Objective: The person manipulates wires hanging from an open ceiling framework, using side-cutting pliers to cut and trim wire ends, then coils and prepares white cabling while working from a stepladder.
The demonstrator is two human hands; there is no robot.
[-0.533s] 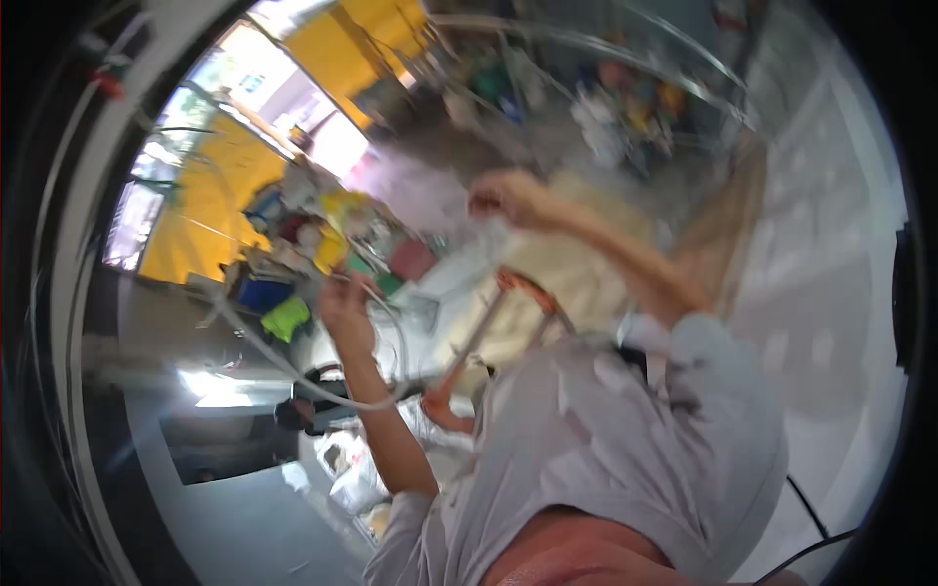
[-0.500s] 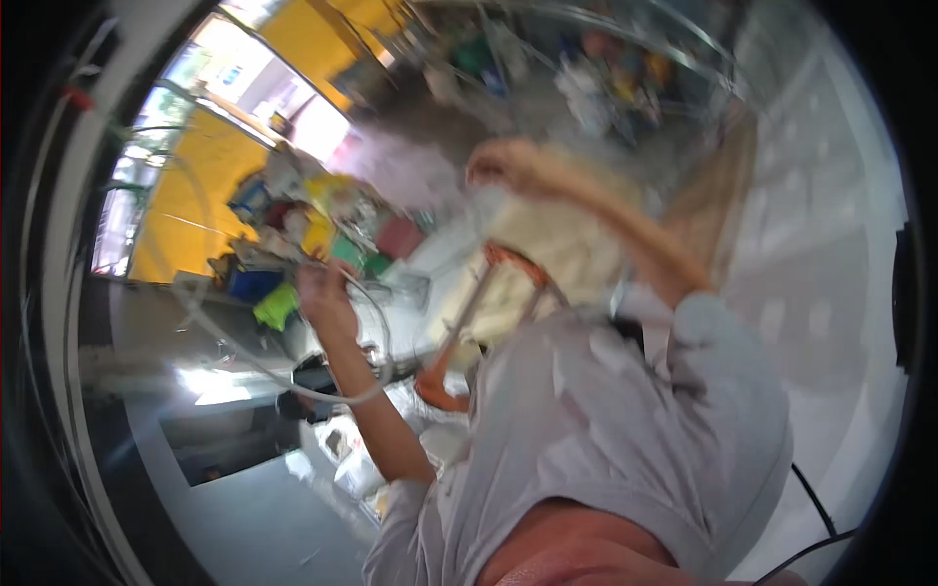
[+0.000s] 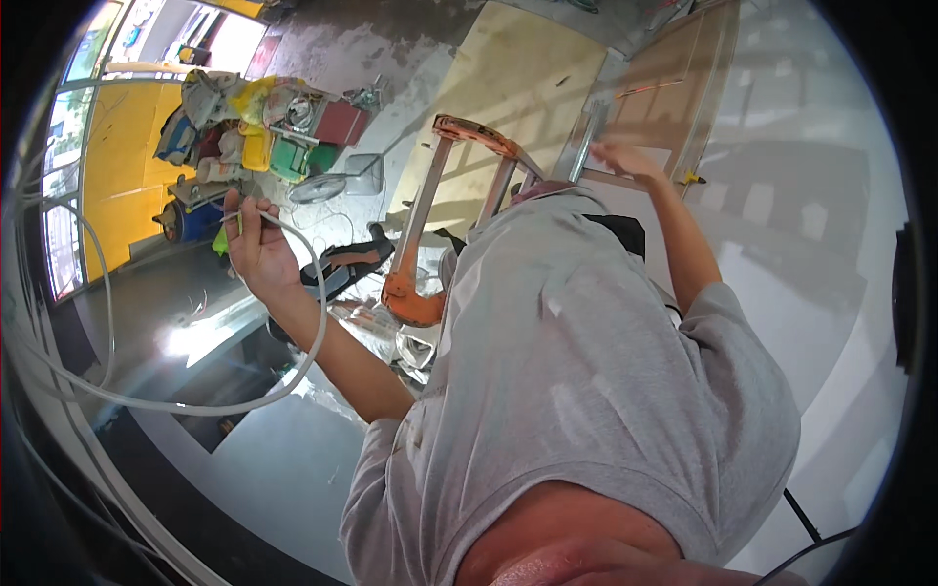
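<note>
Raised at the left, my left hand [image 3: 264, 259] has its fingers curled on a thin white cable [image 3: 200, 407], which hangs in a large loop across my forearm and up along the left side. My right hand [image 3: 625, 161] is out at the upper right, fingers loosely apart, with nothing visible in it. A silver metal strip [image 3: 590, 132] lies behind it; I cannot tell whether they touch. Below me stands an orange stepladder [image 3: 415, 303], its top part [image 3: 474, 132] between my hands and its lower edge partly hidden by my grey shirt.
A pale board [image 3: 508, 59] lies on the floor beyond the ladder. Bags and containers [image 3: 259, 146] are heaped by the yellow panels [image 3: 122, 176] at upper left. A brown board [image 3: 664, 88] and white wall [image 3: 801, 254] are at right, a grey surface [image 3: 274, 488] at lower left.
The view has swung, so the floor board and brown board show more fully. My left hand and cable sit higher and further left; my right hand has moved rightward in view.
</note>
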